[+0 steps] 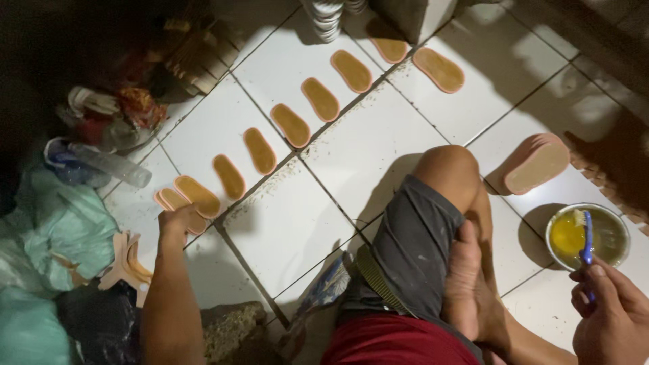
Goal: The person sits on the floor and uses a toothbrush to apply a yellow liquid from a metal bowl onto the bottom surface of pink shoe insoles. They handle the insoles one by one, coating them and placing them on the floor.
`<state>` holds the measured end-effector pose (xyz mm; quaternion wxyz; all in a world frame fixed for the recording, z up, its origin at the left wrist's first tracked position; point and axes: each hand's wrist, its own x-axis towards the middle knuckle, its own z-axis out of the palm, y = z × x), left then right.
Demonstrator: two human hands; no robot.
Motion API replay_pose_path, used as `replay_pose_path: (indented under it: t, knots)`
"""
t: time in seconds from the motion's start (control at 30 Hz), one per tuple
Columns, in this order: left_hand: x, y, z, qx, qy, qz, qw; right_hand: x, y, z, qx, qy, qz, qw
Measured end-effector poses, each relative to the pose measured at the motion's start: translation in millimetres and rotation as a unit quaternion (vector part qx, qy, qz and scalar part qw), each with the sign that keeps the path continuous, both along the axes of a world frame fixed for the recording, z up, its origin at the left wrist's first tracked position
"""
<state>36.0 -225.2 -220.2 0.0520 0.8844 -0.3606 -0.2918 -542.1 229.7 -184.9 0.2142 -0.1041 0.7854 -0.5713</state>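
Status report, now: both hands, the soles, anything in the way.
Left hand on sole at row end. Right hand holds blue brush in glue bowl. Bent knee between them.

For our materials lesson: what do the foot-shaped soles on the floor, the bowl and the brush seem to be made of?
Soles: probably foam or rubber; thin, matt pink edges, tops coated brownish yellow.
Bowl: looks like metal; thin, shiny grey rim, holding yellow liquid.
Brush: likely plastic; glossy blue handle held in the right hand, pale bristles.
The left hand touches the nearest sole.
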Motion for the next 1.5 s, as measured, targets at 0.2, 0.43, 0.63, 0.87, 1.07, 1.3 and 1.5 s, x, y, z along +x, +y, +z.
replay_pose_path:
  t: [0.2, 0.43, 0.63, 0.87, 1.07, 1.3, 1.5]
  knots:
    - [33, -1, -14, -0.008, 0.024, -0.018, 1.000, -17, -1, -28, -0.037, -0.040, 0.033, 0.998]
    - [5, 4, -24, -0.173, -0.186, -0.172, 0.952, 2, -13, -15, -0.058, -0.019, 0.013, 0.998]
    - [-133, 14, -29, -0.014, 0.341, -0.219, 0.914, 15, -20, 0, -0.101, -0.038, 0.030, 0.994]
    - [-361, 148, -6, 0.432, 0.632, -0.397, 0.507, 42, -59, 9, -0.022, -0.052, 0.103, 0.993]
    - [-439, 211, 40, 0.369, 0.650, -0.471, 0.468, 24, -75, 26, -0.064, -0.135, 0.115, 0.982]
    - [-424, 258, 52, 0.198, 0.612, -0.476, 0.600, -2, -62, 19, -0.072, -0.161, 0.031, 0.984]
    - [-417, 259, 57, 0.190, 0.578, -0.527, 0.594, 1, -65, 10, -0.078, -0.220, 0.029, 0.972]
